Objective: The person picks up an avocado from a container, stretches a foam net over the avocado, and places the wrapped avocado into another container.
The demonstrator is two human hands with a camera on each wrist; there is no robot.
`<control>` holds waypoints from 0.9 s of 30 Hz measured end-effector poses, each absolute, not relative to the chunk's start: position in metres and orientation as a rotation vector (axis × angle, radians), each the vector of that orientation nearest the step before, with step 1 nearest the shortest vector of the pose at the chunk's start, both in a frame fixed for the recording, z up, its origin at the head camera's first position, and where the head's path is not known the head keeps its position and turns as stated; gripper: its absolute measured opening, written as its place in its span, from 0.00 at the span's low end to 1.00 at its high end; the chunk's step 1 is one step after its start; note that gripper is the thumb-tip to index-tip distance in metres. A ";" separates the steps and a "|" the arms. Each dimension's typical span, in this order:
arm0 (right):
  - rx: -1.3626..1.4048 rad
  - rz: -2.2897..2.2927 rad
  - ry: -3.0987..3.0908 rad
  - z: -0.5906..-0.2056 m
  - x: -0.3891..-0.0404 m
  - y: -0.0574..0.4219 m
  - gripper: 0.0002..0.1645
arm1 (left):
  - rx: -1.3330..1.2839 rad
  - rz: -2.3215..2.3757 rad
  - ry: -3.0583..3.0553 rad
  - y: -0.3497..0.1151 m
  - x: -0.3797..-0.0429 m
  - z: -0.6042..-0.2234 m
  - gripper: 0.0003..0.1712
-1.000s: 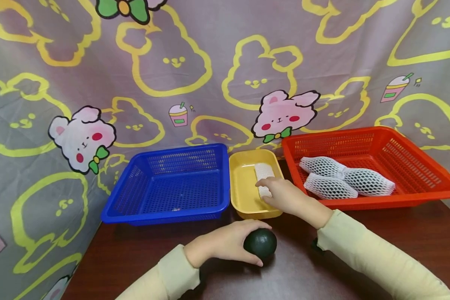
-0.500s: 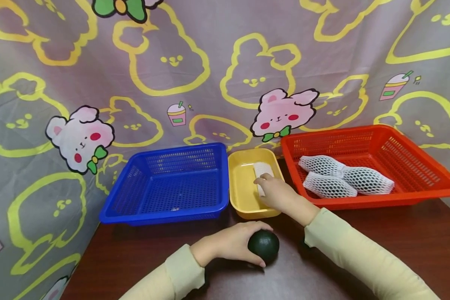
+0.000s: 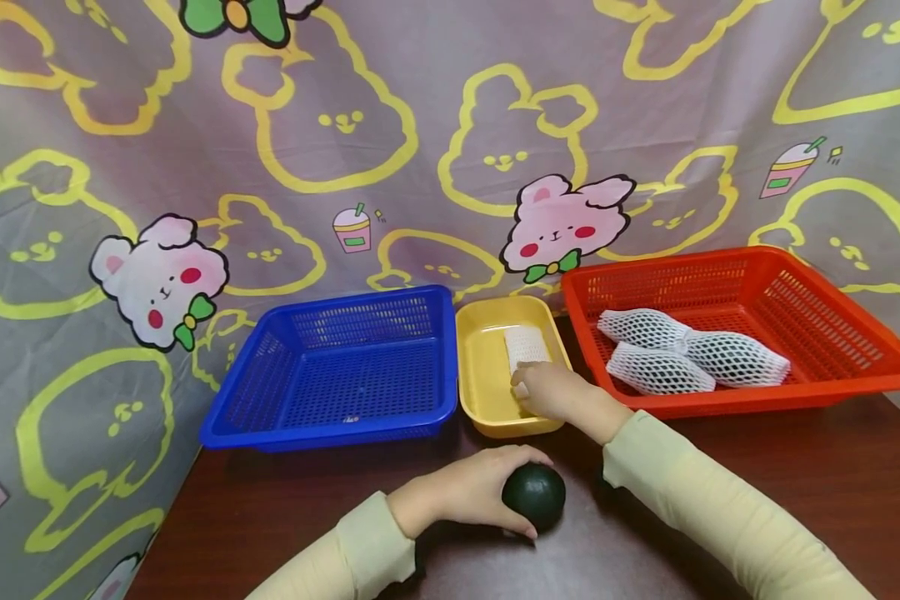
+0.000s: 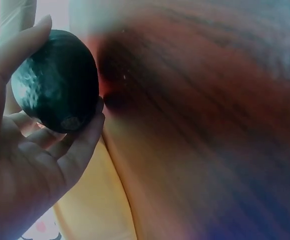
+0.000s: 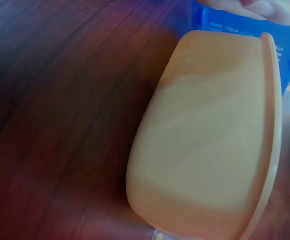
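My left hand [image 3: 468, 487] grips a dark green avocado [image 3: 536, 497] low over the table, its thumb and fingers round the sides. In the left wrist view the avocado [image 4: 60, 80] is smooth and glossy, with a small stem scar at its lower end. The right hand [image 3: 558, 393] reaches into the yellow tray [image 3: 487, 358], where its curled thumb and fingers pinch the near end of a white foam net sleeve [image 3: 527, 343] lying flat. From the right wrist, the tray's outer wall [image 5: 204, 135] hides most of that hand.
Left of the yellow tray stands a blue basket [image 3: 330, 429]. To its right, a red basket [image 3: 787, 292] holds 3 white foam nets [image 3: 735, 361], bulging over dark contents. A patterned cloth [image 3: 420, 125] hangs behind the brown table [image 3: 270, 517].
The right hand's fingers have curled in at the near end of the foam net and drawn slightly closer. The left hand has shifted a little right with the avocado.
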State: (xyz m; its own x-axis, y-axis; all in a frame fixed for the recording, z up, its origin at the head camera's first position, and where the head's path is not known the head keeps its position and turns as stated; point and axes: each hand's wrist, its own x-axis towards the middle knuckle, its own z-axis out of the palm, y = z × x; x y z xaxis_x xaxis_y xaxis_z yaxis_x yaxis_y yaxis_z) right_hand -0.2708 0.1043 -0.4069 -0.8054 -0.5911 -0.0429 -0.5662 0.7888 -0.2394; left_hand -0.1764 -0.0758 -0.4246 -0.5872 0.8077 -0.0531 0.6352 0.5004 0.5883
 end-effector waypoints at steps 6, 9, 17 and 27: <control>-0.875 -0.395 2.864 -0.406 -0.271 0.105 0.11 | 1.193 0.715 2.444 -0.074 -0.175 -0.425 0.42; -0.795 -0.403 2.888 -0.405 -0.271 0.102 0.20 | 1.198 0.706 2.450 -0.074 -0.174 -0.425 0.44; -0.768 -0.332 2.934 -0.412 -0.274 0.099 0.16 | 1.240 0.668 2.451 -0.077 -0.174 -0.425 0.47; -0.843 -0.217 2.988 -0.412 -0.275 0.099 0.05 | 1.237 0.662 2.448 -0.079 -0.174 -0.425 0.50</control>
State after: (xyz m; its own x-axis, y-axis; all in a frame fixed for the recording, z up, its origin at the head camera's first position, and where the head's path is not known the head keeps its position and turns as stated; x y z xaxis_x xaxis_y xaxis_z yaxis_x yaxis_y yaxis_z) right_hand -0.2747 0.0991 -0.4121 -0.8527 -0.5223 0.0095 -0.5182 0.8434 -0.1418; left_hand -0.1743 -0.0793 -0.4249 -0.5744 0.8154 -0.0722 0.6678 0.5178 0.5347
